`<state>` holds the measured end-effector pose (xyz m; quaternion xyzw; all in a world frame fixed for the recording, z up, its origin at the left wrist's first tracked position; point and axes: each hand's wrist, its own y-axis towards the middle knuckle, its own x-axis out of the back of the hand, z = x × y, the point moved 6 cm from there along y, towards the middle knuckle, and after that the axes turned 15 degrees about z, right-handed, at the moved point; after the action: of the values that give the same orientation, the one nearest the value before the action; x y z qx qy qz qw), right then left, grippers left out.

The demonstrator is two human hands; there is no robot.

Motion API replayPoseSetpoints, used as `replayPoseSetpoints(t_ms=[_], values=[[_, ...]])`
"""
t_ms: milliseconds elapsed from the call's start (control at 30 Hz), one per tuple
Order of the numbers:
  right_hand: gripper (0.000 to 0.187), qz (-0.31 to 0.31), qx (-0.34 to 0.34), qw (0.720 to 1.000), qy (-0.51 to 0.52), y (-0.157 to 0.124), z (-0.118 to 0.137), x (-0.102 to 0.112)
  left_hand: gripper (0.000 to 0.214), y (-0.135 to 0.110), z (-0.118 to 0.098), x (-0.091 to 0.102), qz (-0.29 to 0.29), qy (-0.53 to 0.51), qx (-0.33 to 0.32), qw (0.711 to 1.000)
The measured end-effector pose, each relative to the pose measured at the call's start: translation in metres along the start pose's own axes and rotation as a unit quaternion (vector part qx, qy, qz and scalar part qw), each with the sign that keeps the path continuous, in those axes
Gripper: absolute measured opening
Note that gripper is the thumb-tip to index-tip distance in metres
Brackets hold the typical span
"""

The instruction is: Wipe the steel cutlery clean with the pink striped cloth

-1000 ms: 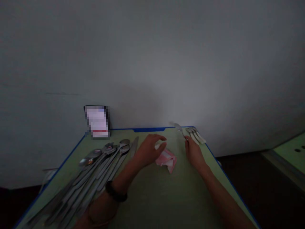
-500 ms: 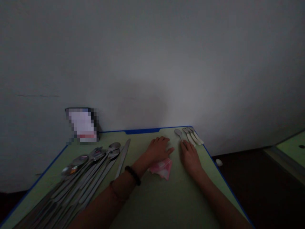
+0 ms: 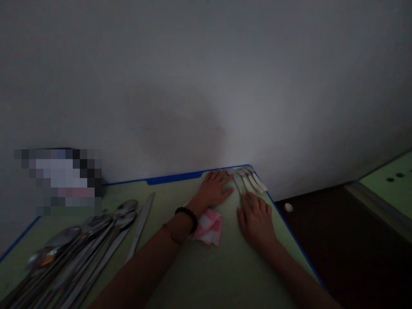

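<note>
On the light green tabletop, my left hand (image 3: pixel 215 189) lies palm down with fingers spread, its fingertips close to the bowl of a metal spoon (image 3: pixel 237 182). My right hand (image 3: pixel 257 219) has its curled fingers on the lower end of that spoon's handle, which they partly cover. Right beside the spoon lie several forks with white handles (image 3: pixel 255 182), side by side at the far right corner. A pink and white checked cloth (image 3: pixel 209 227) rests under my left wrist, partly hidden by it.
Large metal spoons (image 3: pixel 125 219) lie in a pile on the left, with a table knife (image 3: pixel 141 225) along their right side. A blurred-out device (image 3: pixel 61 176) leans on the wall at the back left. Beyond the blue table edge, a small white object (image 3: pixel 289 207) is on the floor.
My left hand has moved forward and right, up to the spoon's bowl. My right hand stays at the handle. The view has turned right, so the table things appear farther left.
</note>
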<state>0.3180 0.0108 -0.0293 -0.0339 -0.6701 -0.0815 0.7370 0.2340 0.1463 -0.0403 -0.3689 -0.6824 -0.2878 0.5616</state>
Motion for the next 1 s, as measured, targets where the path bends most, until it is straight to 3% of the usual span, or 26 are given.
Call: replayPoseSetpoints(t_ms=[433,600,733,900,1000], values=[[0.046,-0.011,-0.012,0.999,0.04,-0.005,-0.001,0.005,0.06,0.005,0.0,0.002,0.003,-0.033,0.001,0.999],[0.045,-0.032,0.016,0.998,0.058,-0.007,0.003,0.006,0.053,-0.012,0.008,0.009,0.049,-0.056,-0.002,0.997],[0.044,-0.03,0.093,0.991,0.09,-0.013,0.03,0.007,0.049,-0.064,0.029,0.031,0.104,-0.069,-0.01,0.992],[0.049,0.024,0.231,0.966,0.112,-0.019,0.095,0.002,0.05,-0.174,0.074,0.065,0.121,-0.086,0.074,0.986],[0.047,0.043,0.262,0.958,0.105,-0.009,0.129,-0.005,0.048,-0.231,0.097,0.073,0.188,-0.103,0.126,0.969]])
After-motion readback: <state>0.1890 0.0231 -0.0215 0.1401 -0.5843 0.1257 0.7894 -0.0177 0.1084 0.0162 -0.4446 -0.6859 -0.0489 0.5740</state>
